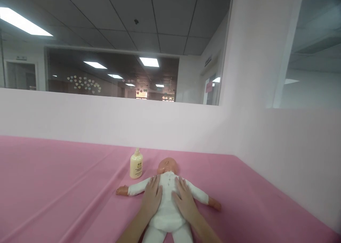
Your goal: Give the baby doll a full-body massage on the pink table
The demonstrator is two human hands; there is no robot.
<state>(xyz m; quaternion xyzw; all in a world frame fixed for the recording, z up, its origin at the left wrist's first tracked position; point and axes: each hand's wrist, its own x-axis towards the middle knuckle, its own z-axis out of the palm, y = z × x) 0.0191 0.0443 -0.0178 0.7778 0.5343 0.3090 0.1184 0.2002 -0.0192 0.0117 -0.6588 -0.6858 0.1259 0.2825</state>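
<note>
A baby doll (167, 211) in a white long-sleeved suit lies on its back, its head toward the wall and its arms stretched out to both sides. My left hand (152, 196) rests flat on the left side of its chest, fingers pointing toward the shoulder. On the right side of the chest lies my right hand (185, 199), also flat with the thumb apart from the fingers. Neither hand holds anything. The doll's lower legs are cut off by the bottom edge of the view.
A cream-coloured pump bottle (136, 165) stands left of the doll's head. Pink cloth (66, 186) with creases covers the table. A white wall (112, 122) with a large window borders the far side, and another wall (301, 157) runs along the right.
</note>
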